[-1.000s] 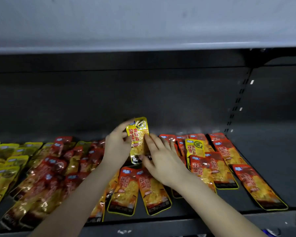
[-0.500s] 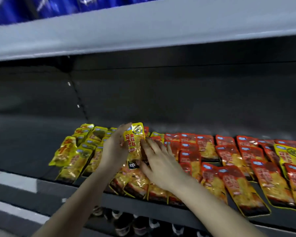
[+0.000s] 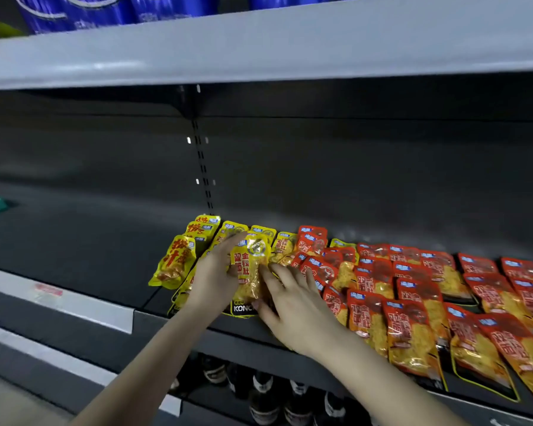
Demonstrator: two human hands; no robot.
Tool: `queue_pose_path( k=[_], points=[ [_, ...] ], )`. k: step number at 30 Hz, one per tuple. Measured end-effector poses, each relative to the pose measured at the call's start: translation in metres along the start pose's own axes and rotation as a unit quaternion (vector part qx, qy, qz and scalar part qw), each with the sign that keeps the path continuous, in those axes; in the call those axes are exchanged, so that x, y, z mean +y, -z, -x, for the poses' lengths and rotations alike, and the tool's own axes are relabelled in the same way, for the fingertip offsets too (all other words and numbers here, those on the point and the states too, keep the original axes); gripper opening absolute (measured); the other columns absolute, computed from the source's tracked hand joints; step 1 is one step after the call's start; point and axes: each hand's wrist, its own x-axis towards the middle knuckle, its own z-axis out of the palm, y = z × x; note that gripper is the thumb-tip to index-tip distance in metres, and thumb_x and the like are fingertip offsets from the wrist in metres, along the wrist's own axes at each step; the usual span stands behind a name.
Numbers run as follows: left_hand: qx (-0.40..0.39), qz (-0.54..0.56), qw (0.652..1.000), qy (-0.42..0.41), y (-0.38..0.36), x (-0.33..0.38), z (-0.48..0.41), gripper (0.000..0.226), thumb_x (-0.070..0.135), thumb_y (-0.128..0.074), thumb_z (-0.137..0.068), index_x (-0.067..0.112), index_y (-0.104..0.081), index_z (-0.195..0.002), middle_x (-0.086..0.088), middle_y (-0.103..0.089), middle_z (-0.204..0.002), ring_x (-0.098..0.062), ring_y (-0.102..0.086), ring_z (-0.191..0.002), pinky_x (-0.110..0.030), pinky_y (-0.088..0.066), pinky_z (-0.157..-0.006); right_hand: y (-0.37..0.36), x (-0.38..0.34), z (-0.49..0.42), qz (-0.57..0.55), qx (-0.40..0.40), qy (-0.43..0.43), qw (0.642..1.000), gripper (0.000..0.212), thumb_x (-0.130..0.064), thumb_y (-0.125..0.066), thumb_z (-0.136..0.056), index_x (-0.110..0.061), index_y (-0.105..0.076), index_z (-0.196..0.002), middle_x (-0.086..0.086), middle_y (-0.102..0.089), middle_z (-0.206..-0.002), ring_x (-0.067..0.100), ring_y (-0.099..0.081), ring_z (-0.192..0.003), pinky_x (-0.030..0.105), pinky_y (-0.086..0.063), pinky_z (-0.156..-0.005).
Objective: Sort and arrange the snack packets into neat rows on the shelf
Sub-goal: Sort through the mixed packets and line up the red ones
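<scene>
Left hand [image 3: 213, 281] grips a glossy yellow plastic snack packet [image 3: 249, 272] by its left edge, fingers curled round it. The packet is tilted up over the pile of yellow packets [image 3: 176, 262] near the front of the dark grey metal shelf [image 3: 90, 241]. Right hand [image 3: 293, 312] has its fingers straight and spread, tips touching the packet's right side. Red foil packets [image 3: 413, 327] lie in rows just to the right.

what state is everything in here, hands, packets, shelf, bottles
left hand, grips the held yellow packet's left side
right hand, fingers straight, against that packet's right edge
held yellow packet, lifted, upright, over the yellow pile
yellow packets, lying overlapped at the left end
red packets, lying flat in overlapping rows on the right
shelf, level, carrying the packets
bottles, upright on the level below
</scene>
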Motion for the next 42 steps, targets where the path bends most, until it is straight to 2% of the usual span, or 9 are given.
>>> queue_pose_path(
  k=[4,6,9,17,23,27,32,35,42],
  points=[
    [-0.026,-0.016,0.999,-0.022,0.0,-0.025,-0.003,0.064,-0.012,-0.046,-0.087,0.028,-0.046,-0.137,-0.009,-0.048,-0.141,-0.019,-0.056,-0.066,-0.01,-0.039,-0.048,-0.016,-0.01,-0.003,0.004,-0.017,-0.008,1.0,0.087,-0.062,-0.001,-0.076,-0.017,-0.02,-0.148,0.001,-0.027,-0.146,0.03,-0.019,-0.138,0.053,-0.006,-0.115],
    [-0.048,-0.02,0.998,-0.022,-0.002,-0.036,-0.005,0.064,-0.011,-0.045,-0.088,0.03,-0.045,-0.137,0.002,-0.038,-0.149,-0.019,-0.063,-0.092,-0.01,-0.042,-0.052,-0.025,-0.014,-0.002,0.008,-0.012,-0.012,1.0,0.084,-0.061,-0.005,-0.079,-0.016,-0.024,-0.147,0.003,-0.033,-0.144,0.034,-0.025,-0.136,0.055,-0.009,-0.114],
    [-0.077,-0.019,0.997,-0.018,-0.005,-0.046,-0.006,0.065,-0.012,-0.044,-0.087,0.029,-0.045,-0.138,0.005,-0.033,-0.152,-0.02,-0.05,-0.125,-0.013,-0.046,-0.073,-0.038,-0.017,0.0,0.016,-0.006,-0.025,1.0,0.079,-0.06,-0.012,-0.082,-0.014,-0.032,-0.144,0.005,-0.039,-0.141,0.037,-0.032,-0.132,0.059,-0.013,-0.111],
    [-0.114,-0.037,0.989,-0.085,-0.009,-0.065,-0.017,0.06,-0.011,-0.046,-0.087,0.024,-0.048,-0.136,0.004,-0.038,-0.147,-0.016,-0.049,-0.125,-0.007,-0.035,-0.083,-0.056,-0.026,-0.002,0.063,0.016,-0.082,0.995,0.065,-0.054,-0.029,-0.086,-0.012,-0.054,-0.129,0.002,-0.058,-0.121,0.034,-0.056,-0.112,0.061,-0.038,-0.097],
    [-0.143,-0.075,0.977,-0.142,-0.006,-0.081,-0.03,0.058,-0.007,-0.049,-0.087,0.027,-0.05,-0.134,0.007,-0.042,-0.143,-0.016,-0.034,-0.136,-0.03,-0.024,-0.112,-0.062,-0.038,-0.007,0.097,0.048,-0.119,0.987,0.057,-0.051,-0.033,-0.086,-0.015,-0.061,-0.12,-0.001,-0.062,-0.113,0.031,-0.06,-0.105,0.061,-0.042,-0.094],
    [-0.164,-0.095,0.967,-0.168,-0.004,-0.09,-0.029,0.056,0.0,-0.051,-0.088,0.032,-0.049,-0.134,0.009,-0.041,-0.143,-0.012,-0.028,-0.138,-0.033,-0.006,-0.115,-0.064,-0.037,-0.004,0.083,0.07,-0.118,0.987,0.05,-0.046,-0.035,-0.088,-0.017,-0.064,-0.117,-0.003,-0.064,-0.109,0.03,-0.059,-0.107,0.059,-0.04,-0.097],
    [-0.166,-0.12,0.96,-0.189,-0.001,-0.097,-0.026,0.049,0.015,-0.052,-0.09,0.032,-0.048,-0.136,0.013,-0.037,-0.147,-0.008,-0.021,-0.141,-0.036,0.002,-0.117,-0.064,-0.038,-0.001,0.055,0.116,-0.104,0.986,0.043,-0.038,-0.038,-0.089,-0.015,-0.068,-0.108,-0.001,-0.061,-0.104,0.026,-0.058,-0.1,0.052,-0.037,-0.103],
    [-0.158,-0.15,0.955,-0.202,-0.001,-0.1,-0.023,0.047,0.031,-0.043,-0.091,0.029,-0.047,-0.138,0.013,-0.031,-0.151,-0.01,-0.016,-0.143,-0.036,0.003,-0.117,-0.064,-0.038,-0.001,0.053,0.118,-0.1,0.986,0.042,-0.038,-0.037,-0.09,-0.015,-0.067,-0.108,0.001,-0.059,-0.114,0.026,-0.057,-0.106,0.051,-0.037,-0.105],
    [-0.134,-0.177,0.944,-0.242,-0.005,-0.107,-0.017,0.08,0.052,-0.008,-0.078,0.018,-0.046,-0.139,0.005,-0.024,-0.156,-0.014,-0.013,-0.146,-0.029,0.002,-0.115,-0.064,-0.04,-0.001,0.07,0.117,-0.098,0.986,0.042,-0.038,-0.037,-0.09,-0.017,-0.066,-0.112,-0.002,-0.063,-0.119,0.022,-0.058,-0.113,0.045,-0.03,-0.106]
  ],
)
